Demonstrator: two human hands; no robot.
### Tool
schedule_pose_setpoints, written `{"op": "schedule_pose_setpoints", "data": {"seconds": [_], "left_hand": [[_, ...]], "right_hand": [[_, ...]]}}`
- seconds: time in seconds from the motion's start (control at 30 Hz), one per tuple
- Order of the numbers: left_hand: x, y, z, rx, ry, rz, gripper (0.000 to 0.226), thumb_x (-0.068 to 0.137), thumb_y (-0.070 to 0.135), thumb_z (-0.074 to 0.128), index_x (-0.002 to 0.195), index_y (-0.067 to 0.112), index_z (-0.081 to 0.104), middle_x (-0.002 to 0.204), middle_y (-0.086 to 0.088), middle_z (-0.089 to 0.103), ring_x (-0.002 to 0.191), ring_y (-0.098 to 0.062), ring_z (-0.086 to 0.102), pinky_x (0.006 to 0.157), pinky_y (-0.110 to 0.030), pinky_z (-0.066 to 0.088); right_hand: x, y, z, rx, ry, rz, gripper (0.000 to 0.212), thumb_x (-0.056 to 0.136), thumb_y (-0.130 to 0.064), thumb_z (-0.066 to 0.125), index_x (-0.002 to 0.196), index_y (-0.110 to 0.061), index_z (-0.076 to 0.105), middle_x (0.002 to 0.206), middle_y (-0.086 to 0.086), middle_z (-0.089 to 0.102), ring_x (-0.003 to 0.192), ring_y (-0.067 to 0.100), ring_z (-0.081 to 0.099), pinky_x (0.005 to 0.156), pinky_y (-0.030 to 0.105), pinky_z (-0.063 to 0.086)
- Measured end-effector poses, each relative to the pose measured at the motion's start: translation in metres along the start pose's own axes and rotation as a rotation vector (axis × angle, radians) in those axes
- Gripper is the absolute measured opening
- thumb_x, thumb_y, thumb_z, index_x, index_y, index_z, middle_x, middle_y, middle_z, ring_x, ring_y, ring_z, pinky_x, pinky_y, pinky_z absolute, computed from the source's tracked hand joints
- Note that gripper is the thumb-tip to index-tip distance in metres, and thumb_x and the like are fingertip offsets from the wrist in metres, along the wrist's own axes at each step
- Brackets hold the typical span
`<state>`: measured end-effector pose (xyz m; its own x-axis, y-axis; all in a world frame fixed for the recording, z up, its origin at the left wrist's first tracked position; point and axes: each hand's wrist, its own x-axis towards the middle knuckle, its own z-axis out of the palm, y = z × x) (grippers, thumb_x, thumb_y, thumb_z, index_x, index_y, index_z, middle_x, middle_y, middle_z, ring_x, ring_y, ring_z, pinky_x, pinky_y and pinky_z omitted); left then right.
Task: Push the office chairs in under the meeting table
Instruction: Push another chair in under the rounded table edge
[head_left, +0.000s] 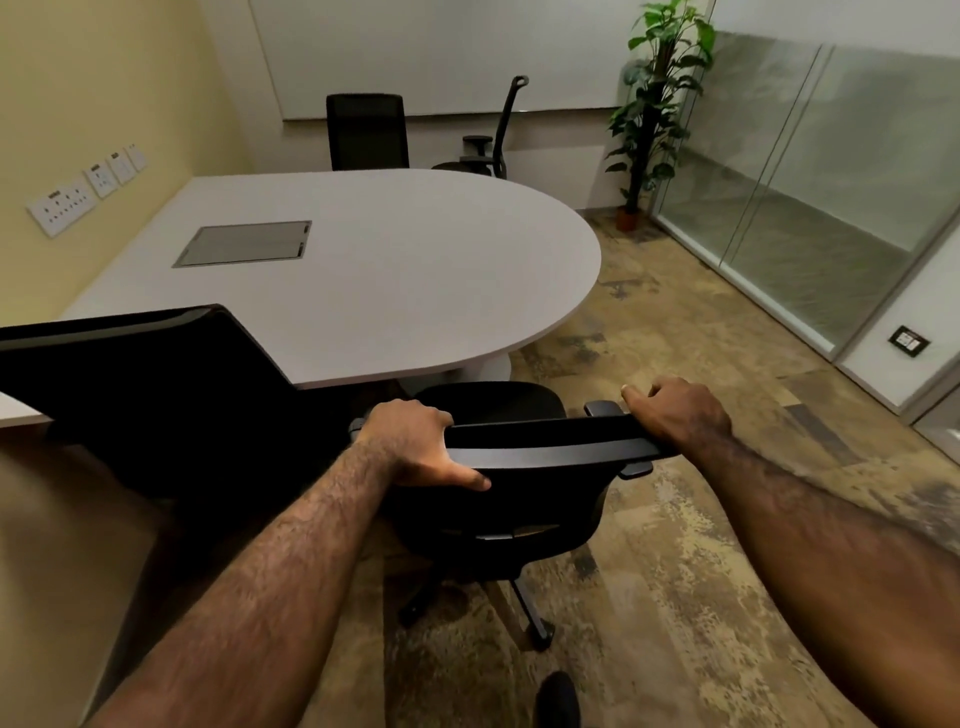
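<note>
With both hands clamped on the backrest top rail, left hand (415, 441) and right hand (675, 415), the office chair (509, 499) sits lower centre, seat nosing under the meeting table (395, 270); armrests may hit its edge, or the neighbouring chair (130, 395) at left.

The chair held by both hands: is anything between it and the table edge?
Nothing visible blocks the chair. Its seat already meets the edge of the table. A second chair stands close on its left.
</note>
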<state>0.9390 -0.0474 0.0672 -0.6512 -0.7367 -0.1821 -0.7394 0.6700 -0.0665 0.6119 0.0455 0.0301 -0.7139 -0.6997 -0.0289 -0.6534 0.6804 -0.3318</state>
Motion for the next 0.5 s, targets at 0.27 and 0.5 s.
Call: {"op": "schedule_pose_setpoints", "data": {"seconds": [0.27, 0.5], "left_hand": [[0.006, 0.009, 0.006, -0.117, 0.13, 0.008, 0.121, 0.043, 0.105, 0.039, 0.134, 0.028, 0.058, 0.12, 0.009, 0.069, 0.107, -0.016, 0.065, 0.09, -0.035, 0.051], [0.05, 0.001, -0.002, -0.138, 0.136, -0.047, 0.122, 0.04, 0.107, 0.037, 0.135, 0.032, 0.056, 0.119, 0.013, 0.069, 0.108, -0.014, 0.064, 0.091, -0.035, 0.05]], "right_hand": [[0.018, 0.005, 0.001, 0.081, 0.126, 0.039, 0.058, 0.073, -0.068, 0.04, 0.087, -0.017, 0.065, 0.082, 0.008, 0.063, 0.078, 0.032, 0.059, 0.064, 0.033, 0.042], [0.069, -0.01, 0.004, 0.128, 0.154, 0.038, 0.071, 0.077, -0.075, 0.037, 0.09, -0.013, 0.07, 0.09, 0.014, 0.068, 0.081, 0.034, 0.061, 0.068, 0.035, 0.046]]}}
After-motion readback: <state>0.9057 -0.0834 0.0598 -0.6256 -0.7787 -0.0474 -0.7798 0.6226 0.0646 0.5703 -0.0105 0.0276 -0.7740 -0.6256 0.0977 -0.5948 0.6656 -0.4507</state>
